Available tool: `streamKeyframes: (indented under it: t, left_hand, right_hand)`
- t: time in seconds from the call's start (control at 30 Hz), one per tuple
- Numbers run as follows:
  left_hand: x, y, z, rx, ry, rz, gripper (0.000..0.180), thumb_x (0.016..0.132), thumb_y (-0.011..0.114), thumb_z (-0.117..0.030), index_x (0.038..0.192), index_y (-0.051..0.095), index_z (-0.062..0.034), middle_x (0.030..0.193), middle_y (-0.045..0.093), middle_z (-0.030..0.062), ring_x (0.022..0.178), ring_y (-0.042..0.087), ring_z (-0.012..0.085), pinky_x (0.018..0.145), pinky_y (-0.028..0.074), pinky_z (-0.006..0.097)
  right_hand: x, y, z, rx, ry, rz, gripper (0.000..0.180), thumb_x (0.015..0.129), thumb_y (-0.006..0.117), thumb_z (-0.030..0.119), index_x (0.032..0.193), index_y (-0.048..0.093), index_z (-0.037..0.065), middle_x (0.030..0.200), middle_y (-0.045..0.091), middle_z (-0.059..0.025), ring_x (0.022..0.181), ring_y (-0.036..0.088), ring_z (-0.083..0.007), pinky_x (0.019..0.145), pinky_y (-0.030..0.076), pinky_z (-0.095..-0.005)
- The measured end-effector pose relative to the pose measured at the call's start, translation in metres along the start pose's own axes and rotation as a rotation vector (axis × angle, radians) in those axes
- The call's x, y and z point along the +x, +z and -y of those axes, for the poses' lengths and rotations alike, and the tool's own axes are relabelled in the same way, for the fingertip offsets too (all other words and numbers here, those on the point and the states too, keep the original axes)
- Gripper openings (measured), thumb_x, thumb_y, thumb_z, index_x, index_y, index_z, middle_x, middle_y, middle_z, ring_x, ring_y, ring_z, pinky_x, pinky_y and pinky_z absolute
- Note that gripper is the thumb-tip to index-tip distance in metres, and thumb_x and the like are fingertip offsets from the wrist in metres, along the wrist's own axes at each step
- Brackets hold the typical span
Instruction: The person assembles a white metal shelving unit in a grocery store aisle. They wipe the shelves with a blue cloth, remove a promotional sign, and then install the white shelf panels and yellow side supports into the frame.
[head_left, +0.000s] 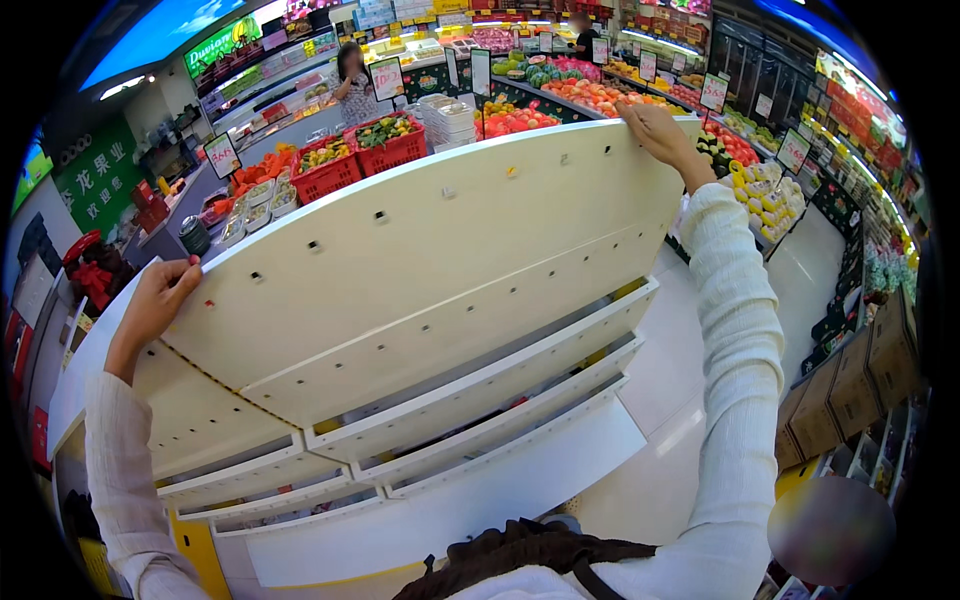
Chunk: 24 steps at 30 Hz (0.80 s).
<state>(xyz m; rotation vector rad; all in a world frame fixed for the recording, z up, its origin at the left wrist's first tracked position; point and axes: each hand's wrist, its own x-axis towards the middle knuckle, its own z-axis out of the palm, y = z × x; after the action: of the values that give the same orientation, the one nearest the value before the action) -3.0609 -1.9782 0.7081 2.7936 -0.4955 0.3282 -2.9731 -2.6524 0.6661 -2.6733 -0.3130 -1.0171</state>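
1. Produce stands (560, 90) and red baskets (360, 155) fill the shop behind.
2. Left hand (160, 300) grips the left end of a long white shelf panel (430, 260), fingers curled over its edge.
3. Right hand (660, 130) clasps the panel's upper right corner.
4. Panel is held tilted above a stack of white shelf boards (480, 420).
5. Cardboard boxes (850, 390) stand to the right.

Bright, even shop lighting from overhead strip lamps (122, 87) and lit display rails. The white shelf panel (440, 250) is evenly lit with soft shadows beneath its stacked edges; the pale floor (800, 280) carries mild glare. Fisheye distortion bends straight edges toward a black circular rim. The centre is sharp, while distant produce is soft, with blurred patches.
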Motion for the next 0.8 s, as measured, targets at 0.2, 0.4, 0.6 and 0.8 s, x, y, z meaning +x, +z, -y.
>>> streamKeyframes:
  t: [0.2, 0.4, 0.6, 0.8]
  left_hand:
    - [0.036, 0.064, -0.056, 0.073, -0.193, -0.393, 0.06, 0.093, 0.04, -0.048, 0.065, 0.048, 0.0047, 0.054, 0.038, 0.0105, 0.051, 0.039, 0.0156, 0.051, 0.03, 0.035]
    - [0.048, 0.084, -0.069, 0.28, -0.201, -0.723, 0.061, 0.093, 0.038, -0.042, 0.06, 0.046, 0.008, 0.051, 0.038, 0.0211, 0.046, 0.037, 0.0311, 0.05, 0.026, 0.043]
    - [0.053, 0.095, -0.055, 0.266, -0.106, -0.862, 0.054, 0.093, 0.041, -0.034, 0.06, 0.048, 0.0085, 0.051, 0.042, 0.0214, 0.046, 0.04, 0.032, 0.051, 0.027, 0.044]
    - [0.052, 0.099, -0.048, 0.244, -0.124, -0.851, 0.052, 0.093, 0.042, -0.033, 0.061, 0.048, 0.0078, 0.051, 0.041, 0.0182, 0.047, 0.039, 0.0265, 0.051, 0.027, 0.041]
  right_hand:
    - [0.009, -0.011, -0.107, -0.035, 0.103, -0.1, 0.061, 0.093, 0.035, 0.046, 0.061, 0.056, -0.001, 0.065, 0.058, -0.0204, 0.062, 0.056, -0.0357, 0.059, 0.041, -0.0458]
    - [0.017, 0.006, -0.152, -0.046, -0.144, -0.459, 0.05, 0.09, 0.041, 0.034, 0.053, 0.058, 0.004, 0.053, 0.055, -0.0155, 0.048, 0.054, -0.0334, 0.048, 0.04, -0.0444]
    - [0.021, -0.007, -0.154, -0.03, -0.192, -0.248, 0.049, 0.093, 0.035, 0.032, 0.061, 0.062, 0.007, 0.058, 0.059, -0.0135, 0.053, 0.057, -0.0316, 0.052, 0.043, -0.0424]
    - [0.022, -0.014, -0.146, 0.103, -0.14, -0.187, 0.058, 0.095, 0.031, 0.043, 0.067, 0.065, 0.005, 0.059, 0.059, -0.0127, 0.056, 0.057, -0.0299, 0.055, 0.044, -0.0378]
